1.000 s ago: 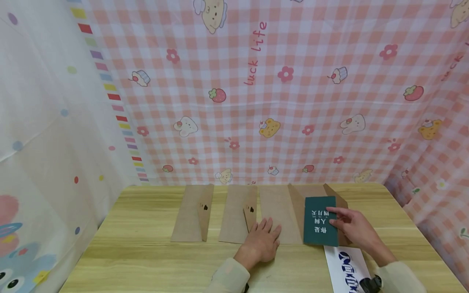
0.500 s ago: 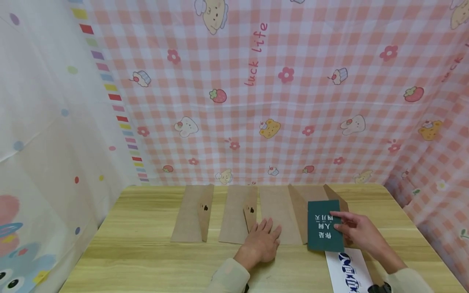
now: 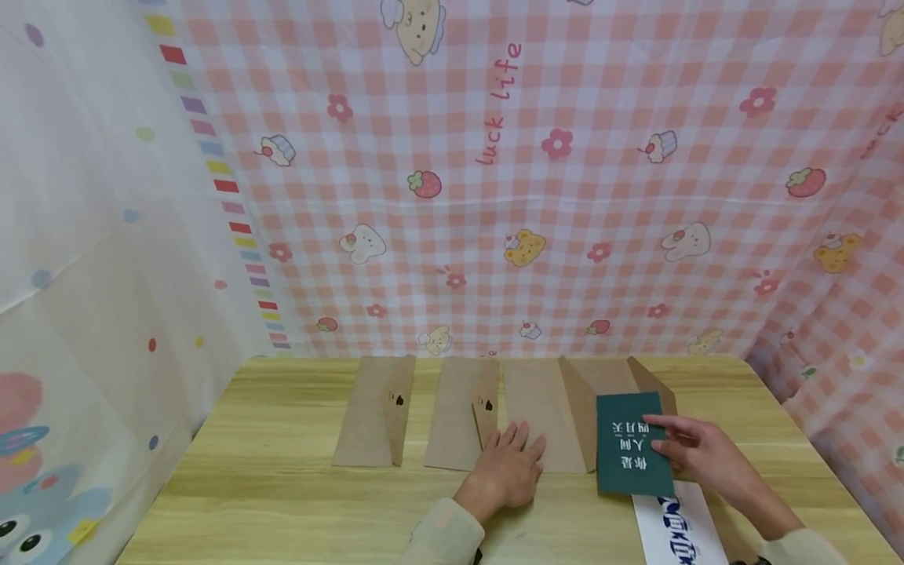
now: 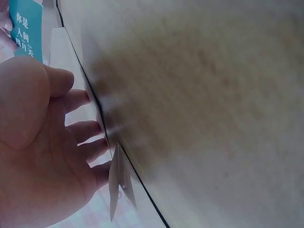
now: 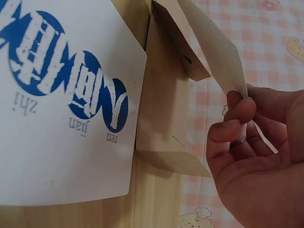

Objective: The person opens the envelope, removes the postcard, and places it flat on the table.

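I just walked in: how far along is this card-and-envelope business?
Early, it seems. Four kraft envelopes lie open in a row. The right hand pinches a green card over the rightmost one; the left hand rests flat beside it. No flap looks closed, and a white card waits nearby.

**Envelopes in a row, card at the right end**

Four paper envelopes lie side by side along the far edge of the table (image 3: 282, 471), just before the hanging cloth (image 3: 565, 196). The first envelope (image 3: 367, 412) is at the left, the second envelope (image 3: 455, 412) is next to it, the third envelope (image 3: 537, 408) lies right of that, and the fourth envelope (image 3: 600, 377) ends the row.

The left hand (image 3: 510, 467) rests flat on the near end of the third envelope. The card (image 3: 632, 443) lies over the fourth envelope, pinched at its right edge by the right hand (image 3: 695, 455). The printed sheet (image 3: 678, 534) lies nearer the person, its far end under the card.
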`<state>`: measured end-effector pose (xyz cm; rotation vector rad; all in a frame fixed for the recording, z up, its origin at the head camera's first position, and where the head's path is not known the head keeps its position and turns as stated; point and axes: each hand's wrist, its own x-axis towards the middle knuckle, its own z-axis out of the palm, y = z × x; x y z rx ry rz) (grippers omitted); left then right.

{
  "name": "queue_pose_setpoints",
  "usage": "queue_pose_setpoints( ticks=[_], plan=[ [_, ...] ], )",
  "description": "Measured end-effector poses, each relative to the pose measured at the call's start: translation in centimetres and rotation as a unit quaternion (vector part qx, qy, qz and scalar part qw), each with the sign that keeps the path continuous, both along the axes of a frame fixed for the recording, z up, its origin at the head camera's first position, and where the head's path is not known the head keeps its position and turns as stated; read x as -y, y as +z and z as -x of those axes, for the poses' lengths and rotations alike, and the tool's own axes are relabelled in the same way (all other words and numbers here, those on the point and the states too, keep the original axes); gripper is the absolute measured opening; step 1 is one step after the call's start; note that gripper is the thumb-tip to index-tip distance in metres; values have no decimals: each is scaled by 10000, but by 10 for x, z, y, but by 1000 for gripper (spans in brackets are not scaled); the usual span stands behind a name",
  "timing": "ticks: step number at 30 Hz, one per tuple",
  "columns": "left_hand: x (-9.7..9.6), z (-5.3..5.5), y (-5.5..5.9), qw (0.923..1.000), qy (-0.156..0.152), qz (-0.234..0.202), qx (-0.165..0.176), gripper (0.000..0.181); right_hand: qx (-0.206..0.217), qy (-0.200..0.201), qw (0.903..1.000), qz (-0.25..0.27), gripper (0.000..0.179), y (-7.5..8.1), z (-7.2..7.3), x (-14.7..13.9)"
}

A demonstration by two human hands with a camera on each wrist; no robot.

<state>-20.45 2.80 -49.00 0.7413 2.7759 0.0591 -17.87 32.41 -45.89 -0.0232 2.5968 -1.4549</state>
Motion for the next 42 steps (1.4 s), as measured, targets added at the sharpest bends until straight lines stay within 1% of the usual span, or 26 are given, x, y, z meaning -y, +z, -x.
queue_pose_setpoints(
  ticks=[5, 8, 16, 24, 27, 32, 37, 42],
  plan=[
    [0, -1, 1, 10000, 17, 1, 1, 49, 210, -1, 9993, 315, 52, 0, -5, -2],
    [0, -1, 1, 10000, 12, 11, -16, 49, 281, 10, 9987, 421, 53, -1, -6, -3],
    [0, -1, 0, 10000, -14, -28, -38, 49, 218, 128, 9992, 302, 51, -1, -9, -2],
    [0, 0, -1, 10000, -14, 20, -53, 49, 203, 432, 9979, 427, 52, -6, -12, -1],
    [0, 0, -1, 10000, -5, 24, -27, 49, 313, 540, 9968, 498, 53, -9, -12, -1],
    [-1, 2, -3, 10000, -1, 50, 21, 49, 619, 614, 9946, 569, 56, -12, -14, 3],
    [-1, 2, -3, 10000, 14, 44, 74, 49, 672, 816, 9926, 603, 55, -13, -18, 6],
    [-1, 2, -1, 9998, 59, 17, 186, 49, 718, 1056, 9888, 768, 53, -16, -20, 10]
  ],
)
